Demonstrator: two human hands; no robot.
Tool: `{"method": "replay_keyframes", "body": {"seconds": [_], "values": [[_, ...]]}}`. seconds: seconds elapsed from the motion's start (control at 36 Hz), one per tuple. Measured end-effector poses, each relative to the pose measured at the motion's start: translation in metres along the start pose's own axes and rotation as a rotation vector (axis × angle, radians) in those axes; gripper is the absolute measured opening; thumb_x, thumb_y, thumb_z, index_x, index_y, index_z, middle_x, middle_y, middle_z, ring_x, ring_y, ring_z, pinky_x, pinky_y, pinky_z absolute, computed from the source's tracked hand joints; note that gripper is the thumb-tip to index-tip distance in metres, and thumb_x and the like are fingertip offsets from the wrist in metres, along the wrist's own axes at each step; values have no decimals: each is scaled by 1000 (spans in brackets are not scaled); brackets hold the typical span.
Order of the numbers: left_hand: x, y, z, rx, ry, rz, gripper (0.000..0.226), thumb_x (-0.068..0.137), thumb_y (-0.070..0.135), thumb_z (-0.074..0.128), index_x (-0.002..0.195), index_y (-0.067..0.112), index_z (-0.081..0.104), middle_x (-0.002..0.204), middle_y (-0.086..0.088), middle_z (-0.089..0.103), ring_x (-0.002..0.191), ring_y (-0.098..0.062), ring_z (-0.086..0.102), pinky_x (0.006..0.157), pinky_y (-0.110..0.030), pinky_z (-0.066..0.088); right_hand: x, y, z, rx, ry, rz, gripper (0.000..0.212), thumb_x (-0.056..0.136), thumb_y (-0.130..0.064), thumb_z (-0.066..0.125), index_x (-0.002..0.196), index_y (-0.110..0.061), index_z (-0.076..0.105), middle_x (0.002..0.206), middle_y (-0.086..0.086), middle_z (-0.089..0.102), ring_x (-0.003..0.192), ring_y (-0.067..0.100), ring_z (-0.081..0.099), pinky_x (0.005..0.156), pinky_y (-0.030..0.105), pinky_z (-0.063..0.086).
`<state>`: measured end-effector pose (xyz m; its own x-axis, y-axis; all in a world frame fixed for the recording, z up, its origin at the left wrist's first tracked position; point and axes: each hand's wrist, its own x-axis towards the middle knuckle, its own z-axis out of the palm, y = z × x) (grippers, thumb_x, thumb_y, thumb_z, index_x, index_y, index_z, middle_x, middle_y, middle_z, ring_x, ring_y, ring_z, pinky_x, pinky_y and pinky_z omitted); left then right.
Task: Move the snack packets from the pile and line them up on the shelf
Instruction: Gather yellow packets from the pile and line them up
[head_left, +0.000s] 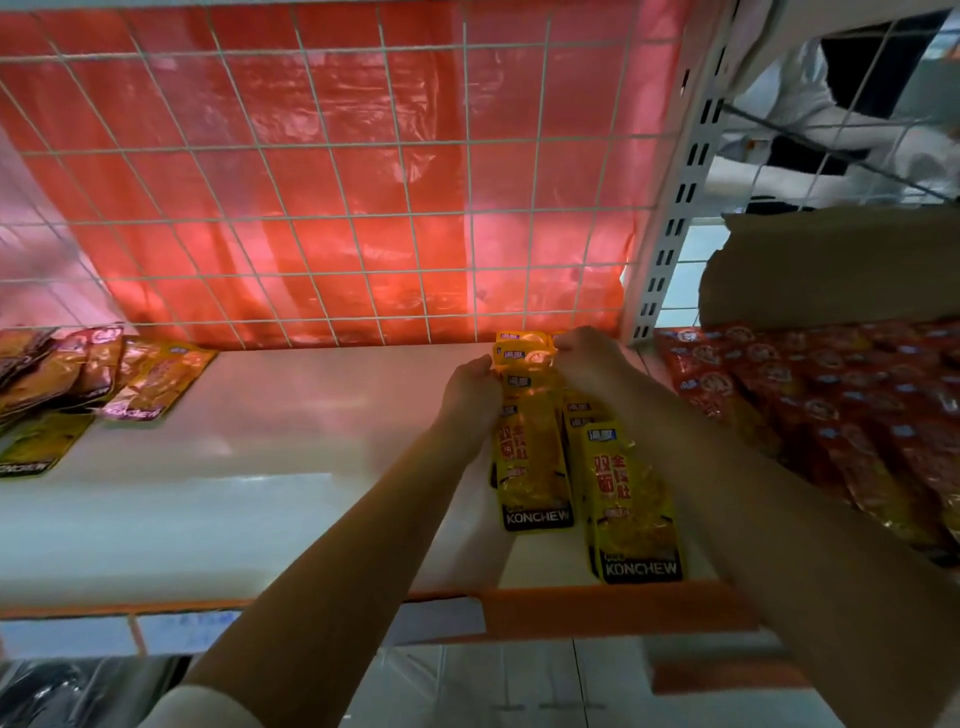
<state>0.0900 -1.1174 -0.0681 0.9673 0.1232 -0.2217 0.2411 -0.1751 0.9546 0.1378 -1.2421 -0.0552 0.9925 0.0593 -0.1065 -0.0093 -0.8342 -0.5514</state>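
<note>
Forearms: two bare forearms reach up from the bottom edge toward the right end of the shelf.
Shelf edge: an orange front strip runs under both forearms, nearer than the hands.
Left hand: the left hand has its fingers curled against the left edge of the yellow packets; whether it pinches one cannot be told, as the fingertips are hidden behind the packets.
Right hand: the right hand is curled over the far end of the same row, knuckles up; its fingertips are out of sight, so a firm hold cannot be confirmed.
Task packets: yellow packets lie overlapped in two rows running from between the hands back toward the camera; the nearer row lies just right of the first, partly under the right forearm.
Count: about five label tops show in the left row and three in the right; the overlap prevents an exact count.
Pile: a heap of brown and yellow packets lies well to the left of both hands, at the shelf's far left end.
Right of the grip: red packets fill the next bay, beyond a white slotted upright, with a cardboard box behind them.
Behind the grip: a white wire grid backed by red plastic sheet closes the rear.
</note>
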Motion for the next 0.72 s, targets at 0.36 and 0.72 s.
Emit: {"method": "replay_keyframes", "body": {"seconds": [0.36,0.72], "values": [[2,-11,-29,186,-6,102,52,95,2,41,145,8,30,145,-12,40,132,-24,39,109,-32,31,-18,-35,3,-363,112,-148,40,87,-8,50,126,-6,53,127,13,54,119,32,41,92,33,40],[-8,-67,-214,1037,196,360,48,91,17,47,139,10,41,133,-13,50,120,-31,44,96,-38,41,-41,-176,111,-331,-28,-344,39,85,-12,51,124,-15,57,131,9,52,123,26,45,100,30,39]]}}
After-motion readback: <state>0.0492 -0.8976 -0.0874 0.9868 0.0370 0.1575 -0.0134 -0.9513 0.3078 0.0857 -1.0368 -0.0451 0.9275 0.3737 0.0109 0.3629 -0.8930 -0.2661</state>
